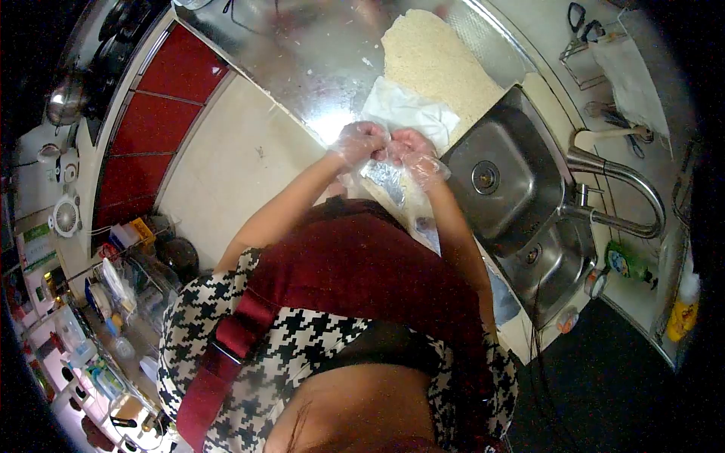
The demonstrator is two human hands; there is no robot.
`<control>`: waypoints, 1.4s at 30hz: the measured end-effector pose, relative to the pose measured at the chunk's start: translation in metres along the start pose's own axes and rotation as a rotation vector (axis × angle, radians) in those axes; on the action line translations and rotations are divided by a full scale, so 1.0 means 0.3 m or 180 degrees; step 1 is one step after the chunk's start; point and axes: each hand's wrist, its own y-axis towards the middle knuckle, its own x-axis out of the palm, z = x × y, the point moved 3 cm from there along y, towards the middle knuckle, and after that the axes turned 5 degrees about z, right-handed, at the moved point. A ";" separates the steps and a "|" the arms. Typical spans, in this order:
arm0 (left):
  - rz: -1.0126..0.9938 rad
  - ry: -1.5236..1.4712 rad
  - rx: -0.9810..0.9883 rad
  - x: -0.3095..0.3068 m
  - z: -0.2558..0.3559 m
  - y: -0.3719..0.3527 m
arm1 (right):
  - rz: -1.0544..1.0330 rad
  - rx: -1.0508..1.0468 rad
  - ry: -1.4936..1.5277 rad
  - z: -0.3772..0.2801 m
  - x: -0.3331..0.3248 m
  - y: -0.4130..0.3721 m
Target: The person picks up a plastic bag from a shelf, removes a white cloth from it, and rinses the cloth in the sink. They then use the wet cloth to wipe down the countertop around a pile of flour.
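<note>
Wide-angle distortion bent the cabinet edges [162,98] into curves, and black vignetting closed in on the corners. Light was moderate and uneven: a white glare burned out part of the metal tabletop [302,72] beside the hands, while softer highlights lay on the steel sink [521,158]. The outer shelves looked smeared, colour noise speckled the dark apron [362,264], and fine detail at the fingers was soft.

1. To my left I note glossy red panels [179,66].
2. Ahead, a steel counter [302,45] throws back white glare [330,122] (harsh at its edge).
3. At my right: two-basin sink [522,155], curved faucet [655,200].
4. Lower right, dark surface [596,377], possibly floor.
</note>
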 end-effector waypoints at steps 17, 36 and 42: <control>0.0035 0.0030 -0.0025 0.013 -0.026 0.001 | 0.0100 -0.0780 -0.3562 -0.090 0.067 -0.016; -0.0014 -0.1434 -0.0125 0.030 -0.126 0.057 | 0.0378 -0.1203 -0.3269 -0.067 -0.003 0.048; 0.0375 -0.0367 0.0144 0.021 -0.021 0.015 | 0.0349 -0.1226 -0.3064 -0.105 0.022 0.024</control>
